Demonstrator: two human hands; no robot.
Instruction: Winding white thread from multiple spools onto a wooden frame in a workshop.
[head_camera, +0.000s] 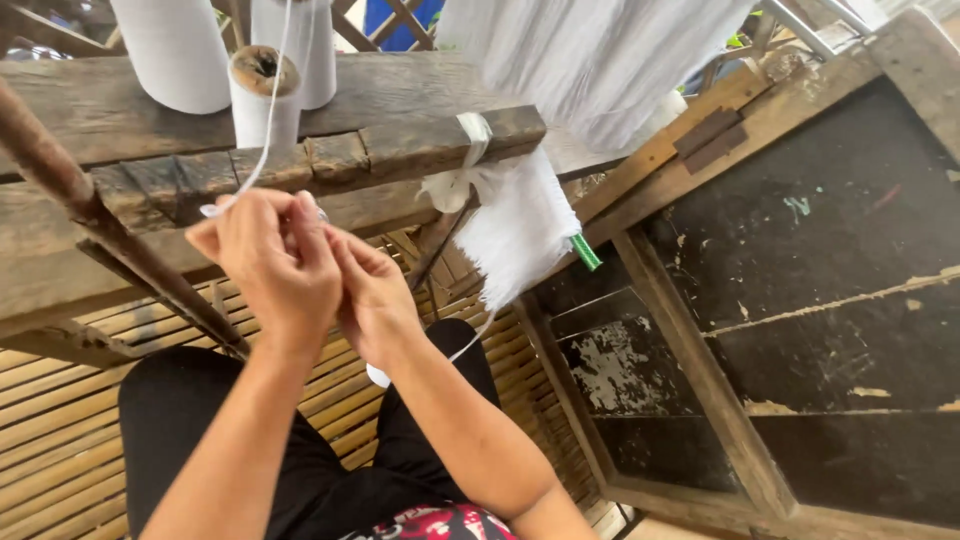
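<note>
Head view: at left centre, left hand (272, 262) and right hand (372, 290) pinch white thread (268, 130) before a weathered wooden beam (400, 135); a bamboo slat floor (60, 440) fills the lower left.

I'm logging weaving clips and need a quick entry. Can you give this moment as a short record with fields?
Setting: worn wooden loom beam above a bamboo slat floor
Left hand: raised, fingers pinching a thin white thread
Right hand: pressed close against the left one
Thread source: small white thread spool standing on the beam
Nearby: hanging white yarn bundle with a green tube
</note>
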